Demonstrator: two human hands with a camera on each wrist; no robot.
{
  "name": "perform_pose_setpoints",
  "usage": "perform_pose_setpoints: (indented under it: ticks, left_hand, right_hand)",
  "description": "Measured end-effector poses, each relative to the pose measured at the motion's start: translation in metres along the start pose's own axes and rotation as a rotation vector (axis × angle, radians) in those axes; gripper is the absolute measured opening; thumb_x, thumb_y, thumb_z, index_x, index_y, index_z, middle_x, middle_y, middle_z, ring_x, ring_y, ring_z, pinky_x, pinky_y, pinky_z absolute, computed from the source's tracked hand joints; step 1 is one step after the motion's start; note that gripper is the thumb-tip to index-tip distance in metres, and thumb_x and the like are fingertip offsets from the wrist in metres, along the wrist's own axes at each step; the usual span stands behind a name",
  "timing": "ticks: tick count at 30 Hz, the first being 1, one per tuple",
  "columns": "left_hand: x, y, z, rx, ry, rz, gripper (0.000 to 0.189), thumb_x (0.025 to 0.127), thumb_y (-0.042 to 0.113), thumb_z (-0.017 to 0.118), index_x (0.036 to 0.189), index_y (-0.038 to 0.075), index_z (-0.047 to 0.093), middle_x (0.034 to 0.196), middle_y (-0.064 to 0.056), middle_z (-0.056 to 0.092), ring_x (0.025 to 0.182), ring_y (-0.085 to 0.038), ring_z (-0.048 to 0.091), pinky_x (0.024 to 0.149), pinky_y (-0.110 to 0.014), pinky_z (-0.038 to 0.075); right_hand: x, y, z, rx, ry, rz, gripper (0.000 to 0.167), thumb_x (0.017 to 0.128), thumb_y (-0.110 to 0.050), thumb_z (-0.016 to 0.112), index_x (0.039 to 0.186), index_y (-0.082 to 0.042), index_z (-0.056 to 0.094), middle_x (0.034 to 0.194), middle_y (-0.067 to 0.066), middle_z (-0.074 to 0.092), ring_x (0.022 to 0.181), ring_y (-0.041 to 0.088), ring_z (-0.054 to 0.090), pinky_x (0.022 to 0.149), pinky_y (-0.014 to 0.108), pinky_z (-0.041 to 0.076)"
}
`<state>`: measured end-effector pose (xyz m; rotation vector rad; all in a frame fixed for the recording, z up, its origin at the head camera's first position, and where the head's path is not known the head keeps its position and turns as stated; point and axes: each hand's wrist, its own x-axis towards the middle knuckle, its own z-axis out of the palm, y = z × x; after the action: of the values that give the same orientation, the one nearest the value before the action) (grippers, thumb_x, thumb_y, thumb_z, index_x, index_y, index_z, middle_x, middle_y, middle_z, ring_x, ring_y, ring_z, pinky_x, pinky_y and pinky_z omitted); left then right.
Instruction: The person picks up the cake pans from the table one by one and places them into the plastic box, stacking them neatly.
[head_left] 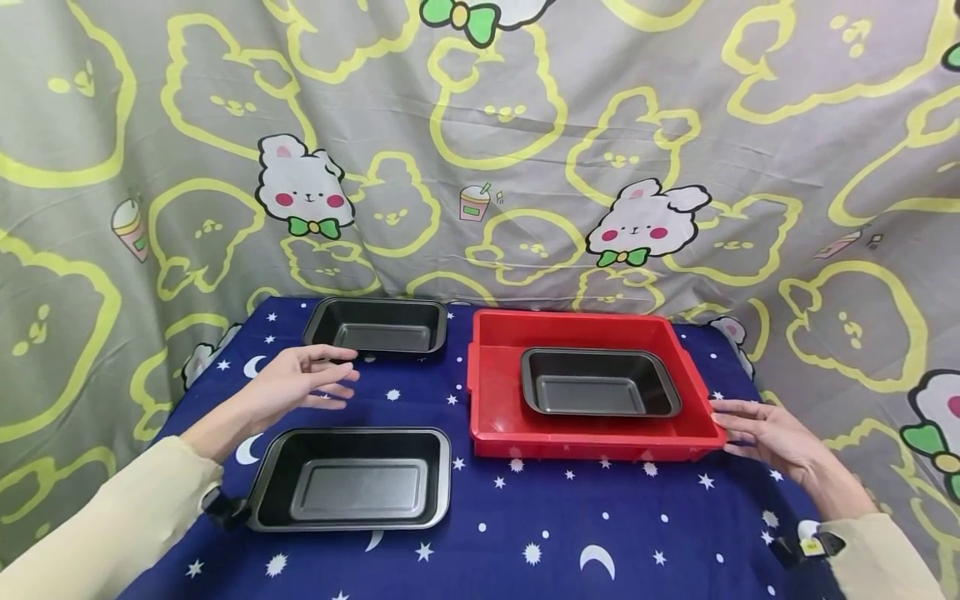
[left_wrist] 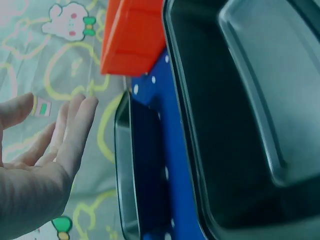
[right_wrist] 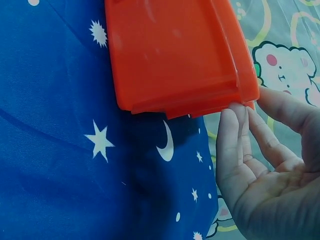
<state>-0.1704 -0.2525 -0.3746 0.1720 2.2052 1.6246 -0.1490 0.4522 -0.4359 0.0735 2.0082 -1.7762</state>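
Note:
My left hand (head_left: 288, 387) hovers between two dark metal loaf pans with its fingers spread, holding nothing. Behind it lies the rear loaf pan (head_left: 382, 337); the front loaf pan (head_left: 360, 490) is below and nearer. In the left wrist view, the hand (left_wrist: 42, 160) is apart from both pans. On the right, my right hand (head_left: 776, 437) holds the outer edge of a red plastic tray (head_left: 495, 392) near its front right corner. The right wrist view has the thumb and fingertips (right_wrist: 231, 117) at the tray's rim. A third loaf pan (head_left: 600, 383) sits inside the tray.
A dark blue cloth (head_left: 555, 517) with white stars and moons covers the table. Behind and beside it hangs a grey curtain (head_left: 420, 117) with yellow outlines and cartoon rabbits. Each wrist wears a black band, such as the left band (head_left: 223, 507).

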Motion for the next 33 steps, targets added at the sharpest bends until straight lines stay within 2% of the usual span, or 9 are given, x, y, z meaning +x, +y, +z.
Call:
perform_pose_setpoints:
  ticks: [7, 14, 16, 21, 24, 28, 30, 33]
  left_hand:
    - [-0.022, -0.018, -0.022, 0.038, -0.029, 0.004, 0.062, 0.11, 0.029, 0.059, 0.156, -0.007, 0.039, 0.13, -0.011, 0.074, 0.105, -0.016, 0.077, 0.093, -0.04, 0.066]
    - [-0.042, -0.041, -0.041, 0.077, -0.043, -0.021, 0.062, 0.11, 0.029, 0.058, 0.157, -0.005, 0.039, 0.138, -0.016, 0.07, 0.11, -0.012, 0.075, 0.093, -0.038, 0.065]
    - [-0.048, -0.048, -0.046, 0.074, -0.035, -0.027, 0.062, 0.11, 0.029, 0.058, 0.157, -0.005, 0.038, 0.136, -0.011, 0.071, 0.111, -0.011, 0.075, 0.092, -0.037, 0.066]
    - [-0.061, -0.068, -0.06, 0.049, -0.02, -0.045, 0.057, 0.112, 0.024, 0.054, 0.157, -0.006, 0.037, 0.124, 0.013, 0.075, 0.11, -0.01, 0.075, 0.091, -0.034, 0.065]
    - [-0.065, -0.081, -0.068, 0.028, -0.028, -0.056, 0.047, 0.113, 0.023, 0.052, 0.156, 0.004, 0.044, 0.122, 0.02, 0.074, 0.11, -0.01, 0.074, 0.091, -0.035, 0.066]
    - [-0.071, -0.099, -0.078, -0.021, -0.049, -0.046, 0.033, 0.114, 0.019, 0.048, 0.144, 0.031, 0.056, 0.123, 0.023, 0.073, 0.11, -0.009, 0.074, 0.09, -0.034, 0.066]
    - [-0.074, -0.107, -0.08, -0.049, -0.06, -0.037, 0.035, 0.114, 0.016, 0.047, 0.135, 0.041, 0.059, 0.123, 0.024, 0.073, 0.109, -0.008, 0.074, 0.089, -0.033, 0.066]
    - [-0.078, -0.119, -0.082, -0.085, -0.077, -0.018, 0.041, 0.113, 0.012, 0.046, 0.129, 0.047, 0.06, 0.124, 0.024, 0.073, 0.109, -0.009, 0.075, 0.088, -0.031, 0.066]
  right_hand:
    - [0.002, 0.004, 0.001, 0.032, -0.026, -0.018, 0.04, 0.11, -0.005, 0.052, 0.111, -0.037, 0.077, 0.11, -0.019, 0.078, 0.096, 0.006, 0.078, 0.084, 0.028, 0.066]
    - [0.002, 0.005, 0.0, 0.049, -0.047, -0.03, 0.041, 0.11, -0.005, 0.051, 0.112, -0.036, 0.077, 0.11, -0.018, 0.078, 0.097, 0.006, 0.078, 0.084, 0.028, 0.066]
    - [0.002, 0.006, 0.0, 0.054, -0.053, -0.033, 0.041, 0.11, -0.005, 0.051, 0.112, -0.036, 0.077, 0.111, -0.018, 0.078, 0.097, 0.006, 0.078, 0.084, 0.028, 0.066]
    - [0.002, 0.007, 0.0, 0.056, -0.053, -0.03, 0.041, 0.11, -0.005, 0.051, 0.112, -0.036, 0.077, 0.111, -0.018, 0.078, 0.096, 0.007, 0.078, 0.084, 0.028, 0.066]
    - [0.002, 0.007, 0.001, 0.051, -0.044, -0.027, 0.041, 0.11, -0.005, 0.051, 0.112, -0.036, 0.077, 0.11, -0.018, 0.078, 0.095, 0.007, 0.078, 0.084, 0.028, 0.066]
    - [0.001, 0.007, 0.002, 0.041, -0.028, -0.017, 0.04, 0.11, -0.006, 0.052, 0.111, -0.037, 0.077, 0.11, -0.018, 0.078, 0.095, 0.007, 0.078, 0.084, 0.028, 0.066]
    - [0.001, 0.007, 0.003, 0.037, -0.021, -0.011, 0.039, 0.11, -0.006, 0.052, 0.111, -0.037, 0.076, 0.11, -0.018, 0.078, 0.095, 0.007, 0.078, 0.084, 0.028, 0.066]
    - [0.001, 0.006, 0.003, 0.037, -0.022, -0.009, 0.039, 0.11, -0.006, 0.052, 0.111, -0.037, 0.076, 0.109, -0.018, 0.078, 0.095, 0.007, 0.078, 0.084, 0.028, 0.066]
